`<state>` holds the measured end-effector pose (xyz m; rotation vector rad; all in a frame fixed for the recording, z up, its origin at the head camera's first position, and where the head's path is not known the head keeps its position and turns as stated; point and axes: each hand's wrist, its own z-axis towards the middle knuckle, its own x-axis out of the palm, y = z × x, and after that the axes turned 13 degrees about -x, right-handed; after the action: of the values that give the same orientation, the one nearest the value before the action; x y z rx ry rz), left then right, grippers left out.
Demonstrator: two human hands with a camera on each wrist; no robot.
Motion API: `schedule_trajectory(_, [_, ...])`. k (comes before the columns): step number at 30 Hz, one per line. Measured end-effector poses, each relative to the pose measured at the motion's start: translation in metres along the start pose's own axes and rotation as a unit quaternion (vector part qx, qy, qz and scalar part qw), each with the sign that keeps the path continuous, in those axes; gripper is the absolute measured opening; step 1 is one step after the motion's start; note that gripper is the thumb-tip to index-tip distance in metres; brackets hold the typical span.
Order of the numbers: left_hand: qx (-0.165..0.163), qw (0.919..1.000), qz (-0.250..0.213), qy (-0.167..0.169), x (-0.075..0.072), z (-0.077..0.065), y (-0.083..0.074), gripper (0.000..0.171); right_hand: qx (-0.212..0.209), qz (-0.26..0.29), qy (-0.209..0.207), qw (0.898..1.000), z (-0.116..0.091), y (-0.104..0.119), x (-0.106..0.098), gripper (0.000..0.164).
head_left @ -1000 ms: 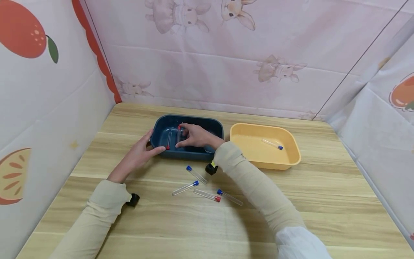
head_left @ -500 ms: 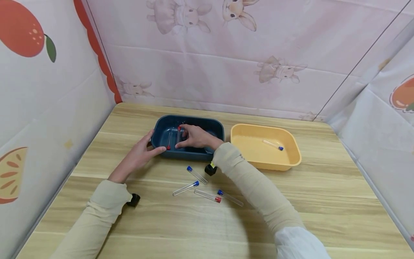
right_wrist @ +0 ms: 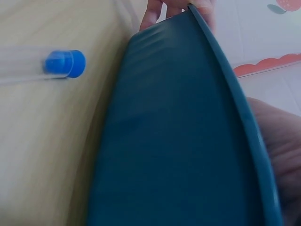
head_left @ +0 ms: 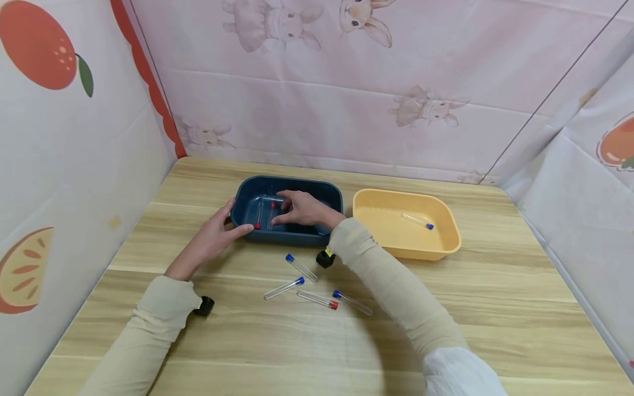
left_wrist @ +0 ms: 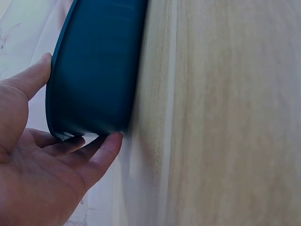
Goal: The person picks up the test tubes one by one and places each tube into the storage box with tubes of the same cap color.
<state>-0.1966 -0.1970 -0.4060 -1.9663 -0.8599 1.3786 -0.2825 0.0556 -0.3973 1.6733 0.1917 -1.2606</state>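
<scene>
The right hand [head_left: 306, 210], the nearer one, is hovering with thumb and fingers spread just right of a clear tube [head_left: 271, 214] lying near-to-far, red cap [head_left: 273, 204] far, inside the navy tray [head_left: 289, 238] that the left hand [head_left: 215, 231] is holding.

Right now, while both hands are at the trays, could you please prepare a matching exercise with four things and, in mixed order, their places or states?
Things
1. left hand
2. yellow tray
3. right hand
4. dark blue tray

Places or states
A. holds one blue-capped tube
B. contains red-capped tubes
C. fingers over a tray's interior
D. touching a tray's outer end

Pairs: 1-D, 2-A, 3-C, 4-B
</scene>
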Motion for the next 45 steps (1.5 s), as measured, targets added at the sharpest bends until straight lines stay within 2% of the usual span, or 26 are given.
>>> schedule_trajectory(5, [0.0,1.0,0.0,0.001,0.001,0.0,0.0,0.094,-0.002,0.001,-0.005,1.0,-0.006,-0.001,-0.004,0.073])
schedule_trajectory(13, [-0.001,1.0,0.0,0.003,0.0,0.0,-0.002,0.096,-0.018,0.013,-0.041,0.999,-0.025,0.004,-0.016,0.062])
schedule_trajectory(23, [-0.014,0.9999,0.01,0.002,0.001,0.0,-0.003,0.097,-0.054,0.0,-0.065,0.996,-0.051,0.015,-0.03,0.054])
schedule_trajectory(33, [-0.011,0.9999,0.011,-0.001,0.002,0.0,-0.002,0.096,-0.099,-0.004,-0.09,0.991,-0.077,0.024,-0.032,0.048])
schedule_trajectory(39, [0.005,0.9999,-0.006,0.006,0.003,-0.001,-0.001,0.094,-0.093,0.014,-0.093,0.991,-0.098,0.029,-0.031,0.045])
schedule_trajectory(45, [-0.008,0.9999,-0.004,0.006,0.002,-0.002,-0.002,0.098,-0.086,0.026,-0.098,0.991,-0.119,0.033,-0.031,0.044])
